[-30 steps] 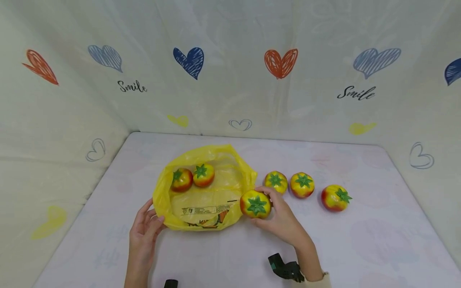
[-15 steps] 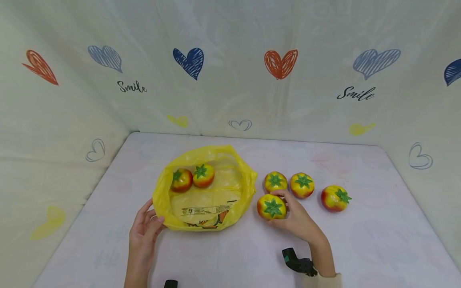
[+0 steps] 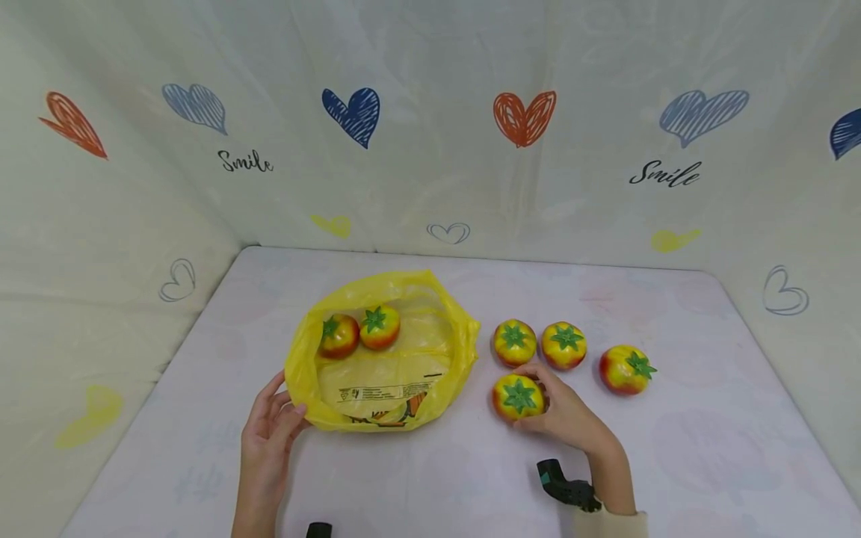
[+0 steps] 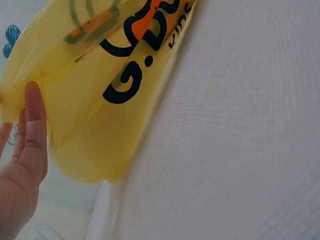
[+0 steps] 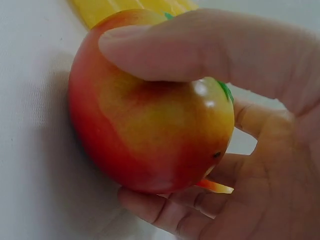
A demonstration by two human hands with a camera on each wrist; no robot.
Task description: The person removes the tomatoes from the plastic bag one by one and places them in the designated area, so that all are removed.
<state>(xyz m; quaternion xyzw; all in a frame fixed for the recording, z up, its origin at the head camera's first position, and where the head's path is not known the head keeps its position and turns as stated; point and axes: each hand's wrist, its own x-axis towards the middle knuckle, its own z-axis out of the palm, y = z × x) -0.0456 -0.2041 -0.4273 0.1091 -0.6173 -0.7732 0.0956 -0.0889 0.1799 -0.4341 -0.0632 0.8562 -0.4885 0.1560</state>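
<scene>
A red-and-yellow fruit (image 3: pixel 518 397) with a green star-shaped leaf cap is sitting in the grip of the right hand (image 3: pixel 561 411), on or just above the tabletop; the exact contact is not clear. The thumb is pressing its near side and the fingers are curving round the far side, so this grip is clamped on the fruit. Just beyond the grip, a second fruit (image 3: pixel 515 342) is lying on the white table (image 3: pixel 410 486), with a third fruit (image 3: pixel 565 346) close beside it, to its right. Farther right of the grip, a fourth fruit (image 3: pixel 627 370) is resting with its leaf cap tilting to the right. To the left of the grip, a yellow plastic bag (image 3: pixel 466 347) is lying with its mouth gaping upward and black print showing on it. Inside, on the side away from the grip, a pair of fruits (image 3: pixel 359 332) is nestling side by side. At the bag's far side from the grip, the left hand (image 3: pixel 269 441) is touching the edge, its fingers lying nearly straight; whether it is pinching the plastic cannot be told. Nearer the person than the grip, a black device (image 3: pixel 568 489) is showing beside the right wrist. Well beyond the grip, a pale backdrop (image 3: pixel 430 179) is hanging, displaying drawn hearts and the word "Smile".
</scene>
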